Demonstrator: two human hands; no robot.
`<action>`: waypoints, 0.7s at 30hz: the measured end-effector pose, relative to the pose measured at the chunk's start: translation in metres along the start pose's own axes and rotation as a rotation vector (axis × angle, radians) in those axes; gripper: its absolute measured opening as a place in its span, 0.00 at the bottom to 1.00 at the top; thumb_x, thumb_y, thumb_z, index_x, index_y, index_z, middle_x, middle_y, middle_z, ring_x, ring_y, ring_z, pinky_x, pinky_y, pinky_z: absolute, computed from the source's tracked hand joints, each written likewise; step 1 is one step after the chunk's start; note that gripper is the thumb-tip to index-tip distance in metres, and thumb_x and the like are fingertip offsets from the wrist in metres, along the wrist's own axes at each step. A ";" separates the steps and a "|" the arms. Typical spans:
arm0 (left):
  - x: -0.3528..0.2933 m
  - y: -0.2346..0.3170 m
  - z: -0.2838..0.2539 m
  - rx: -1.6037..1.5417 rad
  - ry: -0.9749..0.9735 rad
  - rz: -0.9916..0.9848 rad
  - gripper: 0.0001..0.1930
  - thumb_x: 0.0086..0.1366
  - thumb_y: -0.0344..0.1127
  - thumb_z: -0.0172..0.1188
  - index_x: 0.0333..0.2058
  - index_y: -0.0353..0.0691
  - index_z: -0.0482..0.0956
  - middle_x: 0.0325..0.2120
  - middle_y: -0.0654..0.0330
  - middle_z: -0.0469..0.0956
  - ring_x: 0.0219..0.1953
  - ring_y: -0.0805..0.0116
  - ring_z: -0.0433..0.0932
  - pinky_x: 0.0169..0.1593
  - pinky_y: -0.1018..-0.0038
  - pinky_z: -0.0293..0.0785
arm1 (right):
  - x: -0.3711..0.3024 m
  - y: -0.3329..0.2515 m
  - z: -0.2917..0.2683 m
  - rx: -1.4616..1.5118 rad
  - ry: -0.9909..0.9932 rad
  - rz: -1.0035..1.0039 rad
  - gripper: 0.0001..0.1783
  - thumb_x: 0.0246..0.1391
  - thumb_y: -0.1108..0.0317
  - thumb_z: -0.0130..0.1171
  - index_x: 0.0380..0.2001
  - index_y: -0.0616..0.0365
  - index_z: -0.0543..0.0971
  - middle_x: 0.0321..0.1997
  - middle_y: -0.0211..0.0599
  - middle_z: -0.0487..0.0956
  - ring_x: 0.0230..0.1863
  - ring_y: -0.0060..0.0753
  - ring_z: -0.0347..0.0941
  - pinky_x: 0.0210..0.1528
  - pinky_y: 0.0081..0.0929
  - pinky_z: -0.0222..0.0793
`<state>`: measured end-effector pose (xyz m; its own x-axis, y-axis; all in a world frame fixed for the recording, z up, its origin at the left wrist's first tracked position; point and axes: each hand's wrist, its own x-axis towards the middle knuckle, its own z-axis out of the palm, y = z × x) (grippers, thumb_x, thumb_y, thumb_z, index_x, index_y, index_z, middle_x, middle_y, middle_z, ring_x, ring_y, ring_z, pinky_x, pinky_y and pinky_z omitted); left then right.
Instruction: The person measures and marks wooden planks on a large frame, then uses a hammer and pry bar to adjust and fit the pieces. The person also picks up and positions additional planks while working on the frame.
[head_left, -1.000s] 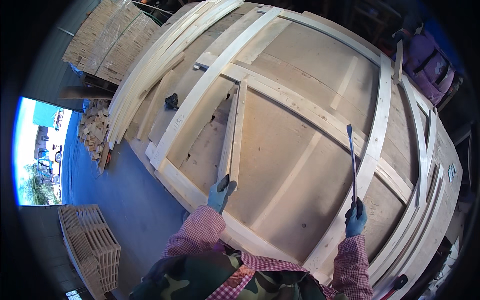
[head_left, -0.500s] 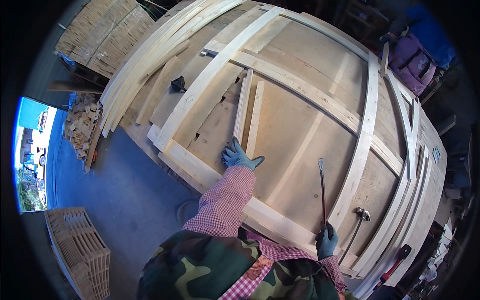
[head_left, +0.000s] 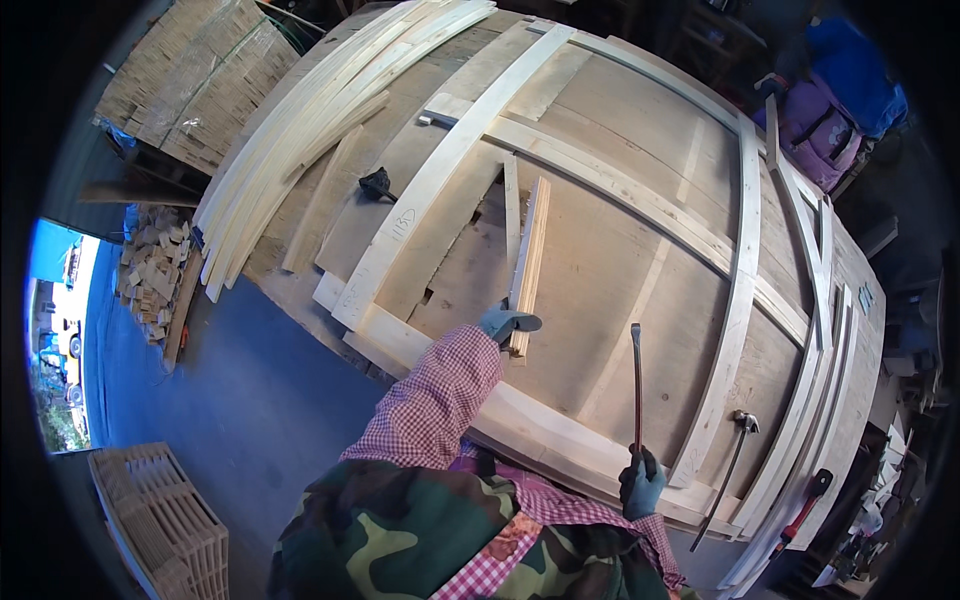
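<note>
My left hand (head_left: 508, 323), in a blue-grey glove, is closed round the near end of a wooden strip (head_left: 532, 245) that stands on edge over the panel inside the timber frame (head_left: 728, 330). A second thin strip (head_left: 512, 205) lies just left of it. My right hand (head_left: 642, 486), gloved in blue and black, grips the lower end of a pry bar (head_left: 638, 385), whose flattened tip points away from me. To the right of that hand a claw hammer (head_left: 744, 424) lies on the frame, its dark handle toward me.
Long boards (head_left: 300, 130) are heaped on the table's left. Beyond them sits a wrapped stack of wood (head_left: 205, 85), with a pile of offcuts (head_left: 155, 270) lower down. Slatted frames (head_left: 165, 520) stand on the floor. A red-and-black tool (head_left: 803, 512) lies at the right edge.
My left hand has closed on a strip and shifted it right, past the other one, turning it on edge. The right hand still holds the pry bar. The view has shifted slightly.
</note>
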<state>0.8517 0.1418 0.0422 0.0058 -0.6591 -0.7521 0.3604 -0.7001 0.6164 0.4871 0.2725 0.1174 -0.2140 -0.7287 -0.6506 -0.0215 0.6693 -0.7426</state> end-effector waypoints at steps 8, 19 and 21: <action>-0.137 0.001 -0.038 -0.411 -0.300 0.047 0.39 0.51 0.28 0.68 0.59 0.31 0.57 0.49 0.49 0.70 0.53 0.54 0.72 0.58 0.58 0.73 | -0.033 0.017 0.034 0.036 -0.011 -0.106 0.16 0.58 0.61 0.59 0.43 0.61 0.78 0.13 0.24 0.67 0.11 0.16 0.60 0.13 0.18 0.51; -0.219 -0.053 -0.149 -0.317 0.104 0.273 0.46 0.44 0.22 0.72 0.62 0.40 0.57 0.47 0.60 0.70 0.47 0.67 0.74 0.49 0.69 0.76 | -0.055 0.051 0.073 -0.025 -0.129 -0.076 0.16 0.60 0.62 0.56 0.47 0.60 0.76 0.13 0.24 0.67 0.11 0.16 0.59 0.12 0.18 0.53; -0.204 -0.058 -0.189 -0.248 0.231 0.330 0.48 0.43 0.21 0.72 0.63 0.39 0.55 0.48 0.60 0.70 0.47 0.68 0.74 0.49 0.71 0.76 | -0.057 0.057 0.086 -0.050 -0.138 -0.094 0.16 0.59 0.63 0.56 0.47 0.61 0.76 0.14 0.24 0.67 0.12 0.16 0.60 0.14 0.19 0.54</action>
<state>1.0056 0.3686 0.1159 0.3549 -0.7374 -0.5747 0.5160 -0.3581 0.7782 0.5823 0.3401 0.0983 -0.0732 -0.7989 -0.5970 -0.0844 0.6014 -0.7944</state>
